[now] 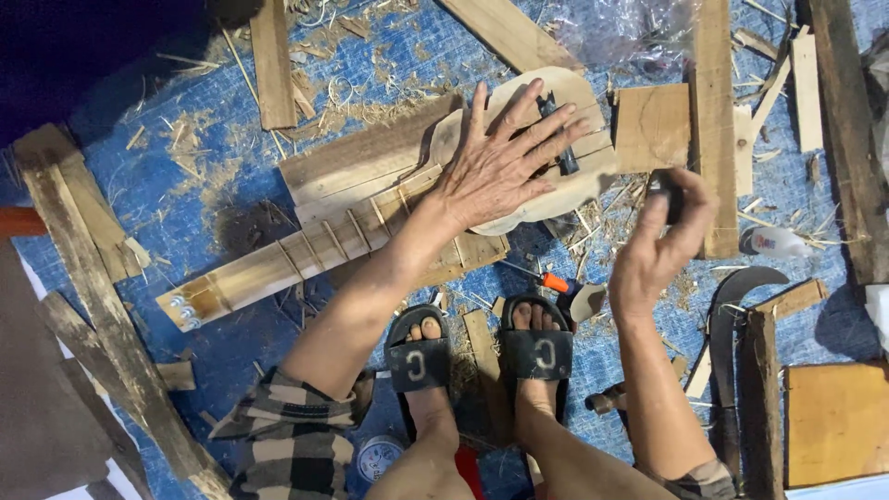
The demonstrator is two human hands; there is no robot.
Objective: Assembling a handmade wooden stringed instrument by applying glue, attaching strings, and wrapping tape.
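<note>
At the far left a rough wooden plank (102, 324) lies slanted on the blue tarp (176, 194), which is littered with shavings. Next comes the unfinished wooden guitar (389, 199): its headstock end with small metal pegs points to the lower left, the fretted neck runs up to the right, and the pale body lies in the upper middle. The left hand (500, 162) rests flat on that body, fingers spread wide and palm down, pressing on the wood rather than closing round anything; its fingertips lie over a dark bridge piece (556, 139) on the body. Below, two feet in black sandals (477, 356) stand on the tarp, and an orange-handled screwdriver (542, 278) lies just beside the right foot. Further right, the right hand (662, 245) is raised just beside the guitar body, thumb and fingers curled narrowly round a small dark object (669, 190); what it is cannot be told. To the right of it lie a white glue bottle (778, 243) and a curved machete blade (732, 324).
</note>
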